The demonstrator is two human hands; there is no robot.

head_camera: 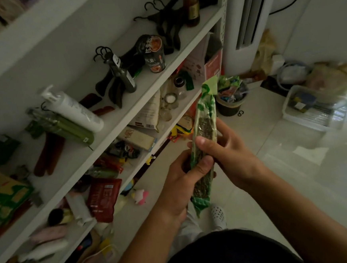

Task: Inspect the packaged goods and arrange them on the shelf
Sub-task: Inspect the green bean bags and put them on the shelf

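The left hand wraps its grip round the lower half of the long green packet. The right hand closes its grip just above, thumb pressed on the front, probably to keep the packet near upright and facing the eyes for checking. It is held in the air just right of the shelf, not yet on it. It is a narrow sealed sleeve with green printed ends and a clear middle showing dark, speckled contents.

top: is wearing a dark shirt | legs: wearing pale trousers | foot: wearing a white clog with round holes across its top | arms: forearms showing bare, left hand and right hand likewise
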